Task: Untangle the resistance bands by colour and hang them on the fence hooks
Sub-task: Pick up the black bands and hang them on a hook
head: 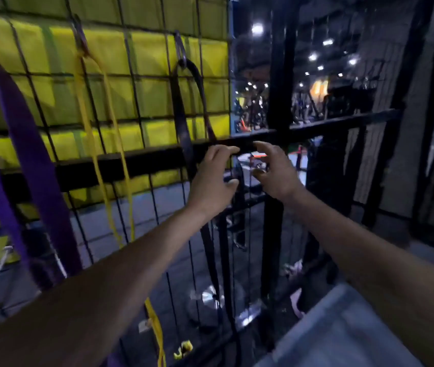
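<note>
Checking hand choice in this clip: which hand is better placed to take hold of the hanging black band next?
Probably left. The left hand is right beside the black band, its thumb nearly touching a strand; the right hand hovers farther right.

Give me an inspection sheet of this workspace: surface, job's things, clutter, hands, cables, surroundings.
Surface: wire mesh fence with a dark horizontal rail.
Job's things: purple band, yellow band and black band each hang from the fence; metal hook carries the black band.
Clutter: small shiny and pale bits on the floor beyond the fence; too blurred to name.
Hands: left hand and right hand, fingers loosely curled, near the rail, gripping nothing visible.
Cables: nothing seen.
Surroundings: yellow padding behind the mesh; dim gym hall with ceiling lights.
</note>
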`<state>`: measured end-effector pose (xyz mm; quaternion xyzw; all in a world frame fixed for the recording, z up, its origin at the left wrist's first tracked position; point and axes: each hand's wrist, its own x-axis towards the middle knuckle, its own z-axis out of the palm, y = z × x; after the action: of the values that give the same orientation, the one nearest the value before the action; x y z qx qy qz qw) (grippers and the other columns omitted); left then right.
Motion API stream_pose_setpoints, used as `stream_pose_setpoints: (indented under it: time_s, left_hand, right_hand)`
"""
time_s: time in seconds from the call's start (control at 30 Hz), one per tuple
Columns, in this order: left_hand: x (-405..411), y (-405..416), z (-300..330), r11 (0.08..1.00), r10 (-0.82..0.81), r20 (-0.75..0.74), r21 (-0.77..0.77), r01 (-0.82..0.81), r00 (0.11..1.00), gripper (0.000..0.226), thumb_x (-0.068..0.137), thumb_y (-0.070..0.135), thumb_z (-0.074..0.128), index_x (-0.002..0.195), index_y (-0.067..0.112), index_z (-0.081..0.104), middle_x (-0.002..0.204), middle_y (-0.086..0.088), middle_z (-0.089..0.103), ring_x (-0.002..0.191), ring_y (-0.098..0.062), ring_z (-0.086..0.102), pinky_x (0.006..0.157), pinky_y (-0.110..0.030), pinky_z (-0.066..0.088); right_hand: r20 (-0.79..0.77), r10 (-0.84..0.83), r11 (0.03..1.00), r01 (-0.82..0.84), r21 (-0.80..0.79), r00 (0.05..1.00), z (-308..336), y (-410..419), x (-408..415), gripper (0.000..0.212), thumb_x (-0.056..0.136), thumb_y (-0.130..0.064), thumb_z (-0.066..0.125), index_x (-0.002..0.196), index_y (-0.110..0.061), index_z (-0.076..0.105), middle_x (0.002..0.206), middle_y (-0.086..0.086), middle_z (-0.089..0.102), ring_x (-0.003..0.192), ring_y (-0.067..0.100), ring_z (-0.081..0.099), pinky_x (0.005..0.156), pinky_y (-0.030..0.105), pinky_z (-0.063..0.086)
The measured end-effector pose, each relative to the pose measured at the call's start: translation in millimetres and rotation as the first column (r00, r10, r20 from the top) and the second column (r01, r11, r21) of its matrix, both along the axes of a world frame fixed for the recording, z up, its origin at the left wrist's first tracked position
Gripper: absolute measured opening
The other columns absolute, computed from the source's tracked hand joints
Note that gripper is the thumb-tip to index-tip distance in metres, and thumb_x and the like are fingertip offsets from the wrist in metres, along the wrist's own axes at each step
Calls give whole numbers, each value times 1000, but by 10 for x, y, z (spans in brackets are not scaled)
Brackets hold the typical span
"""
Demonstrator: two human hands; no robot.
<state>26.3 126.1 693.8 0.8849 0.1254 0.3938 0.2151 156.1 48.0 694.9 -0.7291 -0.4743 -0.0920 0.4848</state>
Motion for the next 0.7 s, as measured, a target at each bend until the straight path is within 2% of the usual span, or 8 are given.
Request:
stream_pose_setpoints:
  time_s: [0.13, 0.27, 0.33, 0.43, 0.53, 0.6, 0.67, 0.7]
  left_hand:
    - [307, -298, -484, 996, -70, -160, -60, 61, 985, 54, 86, 11, 64, 133, 25, 42, 134, 5, 35, 120, -14, 44, 91, -27, 42]
    - [700, -703, -1082, 982, -176, -279, -119, 148, 944, 56, 82, 9, 65, 133, 17, 44, 132, -3, 40, 119, -18, 47, 95, -29, 44]
    - [894, -997, -1437, 966, -247, -318, -161, 205, 915, 56, 79, 6, 66, 131, 15, 47, 131, -4, 43, 117, -19, 49, 92, -22, 40]
    - [1171, -1561, -1957, 927, -367, -404, -229, 296, 838, 54, 80, 3, 64, 130, 13, 48, 129, -4, 42, 110, -17, 52, 87, -15, 37]
    - [1436, -2170, -2472, 890, -454, -481, -284, 357, 750, 55, 76, 9, 64, 129, 10, 48, 127, -9, 43, 122, -27, 46, 95, -30, 42]
    - [1577, -2574, -2788, 875, -484, -541, -300, 380, 688, 59, 76, 6, 66, 131, 10, 46, 129, -10, 43, 125, -29, 43, 99, -32, 39]
    - [1679, -2966, -3129, 860, -511, -580, -328, 392, 635, 61, 76, 3, 67, 132, 10, 44, 131, -10, 42, 123, -26, 44, 102, -29, 36]
    - [1715, -3164, -3302, 849, -529, -594, -354, 393, 607, 61, 76, 2, 67, 133, 10, 44, 132, -11, 42, 121, -25, 45, 100, -28, 36]
  right_hand:
    - [-33, -111, 985, 105, -135, 993, -542, -501, 202, 57, 80, -8, 62, 134, -10, 46, 132, 16, 48, 121, 30, 50, 101, 43, 43]
    - [-56, -266, 928, 240, -285, 962, -1187, -1126, 481, 58, 84, -9, 62, 137, -11, 41, 133, 13, 44, 124, 27, 43, 103, 34, 36]
    - [-114, -330, 900, 276, -338, 937, -1534, -1516, 596, 57, 83, -7, 59, 137, -13, 41, 134, 11, 43, 125, 26, 43, 105, 33, 35]
    - [-199, -430, 854, 326, -406, 880, -2159, -2164, 789, 50, 78, -8, 55, 128, -15, 53, 124, 10, 54, 114, 25, 54, 95, 28, 42]
    - [-276, -544, 796, 384, -468, 793, -2615, -2919, 850, 41, 76, -18, 52, 115, -5, 60, 114, 17, 60, 109, 35, 55, 82, 28, 40]
    - [-314, -605, 760, 413, -501, 732, -2891, -3428, 851, 37, 82, -12, 55, 116, -1, 60, 119, 21, 58, 114, 37, 52, 89, 33, 41]
    - [-322, -668, 705, 432, -563, 671, -3239, -3907, 845, 47, 80, -3, 58, 127, -3, 54, 128, 20, 52, 123, 34, 46, 102, 33, 35]
    - [-312, -695, 675, 438, -594, 648, -3454, -4131, 844, 49, 78, -4, 60, 127, -6, 54, 128, 19, 53, 122, 33, 48, 102, 31, 36]
